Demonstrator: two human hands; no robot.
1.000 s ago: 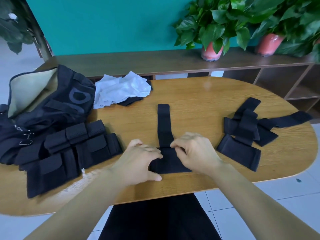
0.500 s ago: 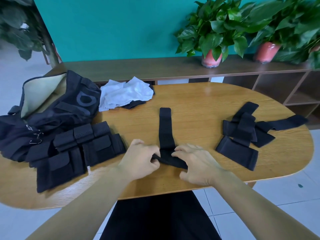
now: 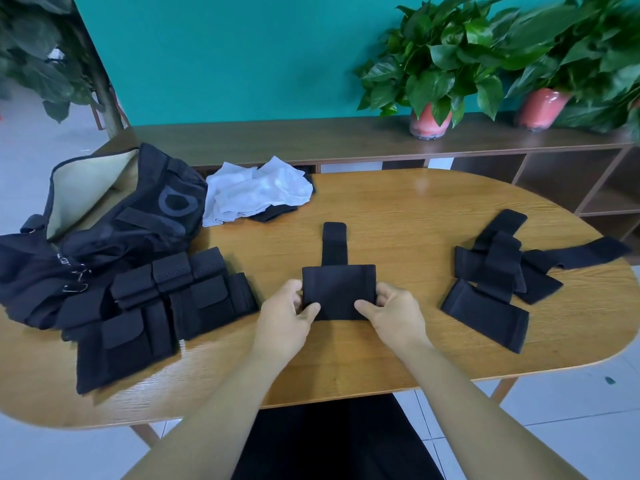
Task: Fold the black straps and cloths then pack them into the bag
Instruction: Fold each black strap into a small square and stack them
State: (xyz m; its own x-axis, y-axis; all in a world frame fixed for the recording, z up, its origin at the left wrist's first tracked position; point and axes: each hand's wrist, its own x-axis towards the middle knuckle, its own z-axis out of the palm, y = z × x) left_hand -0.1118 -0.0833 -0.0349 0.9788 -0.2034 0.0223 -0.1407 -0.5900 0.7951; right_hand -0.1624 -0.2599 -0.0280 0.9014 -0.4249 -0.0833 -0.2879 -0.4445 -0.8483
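Currently left hand (image 3: 289,313) and right hand (image 3: 393,311) are both pinching the folded strap (image 3: 337,292) at worktop (image 3: 415,220) centre, its tail running toward 12 o'clock, with the bag (image 3: 114,216) lying at 10 o'clock, nearer the left hand.

The bench (image 3: 433,216) is light brown wood with a visible grain pattern, and the folded strap (image 3: 337,292) at its centre, the strap pile (image 3: 498,282) to the right and the pouch set (image 3: 156,306) to the left are all plain black, several pouches showing a fine perforated texture. The bag (image 3: 138,216) is black with a dark grey ring-shaped logo and a beige lining, and the crumpled cloth (image 3: 256,192) beside it is white, lying over a black piece. The wall (image 3: 242,57) is teal, the shelf (image 3: 277,140) dark brown, the plant pots (image 3: 429,123) pink-red with green leaves, and the floor tiles (image 3: 571,427) pale grey-white.
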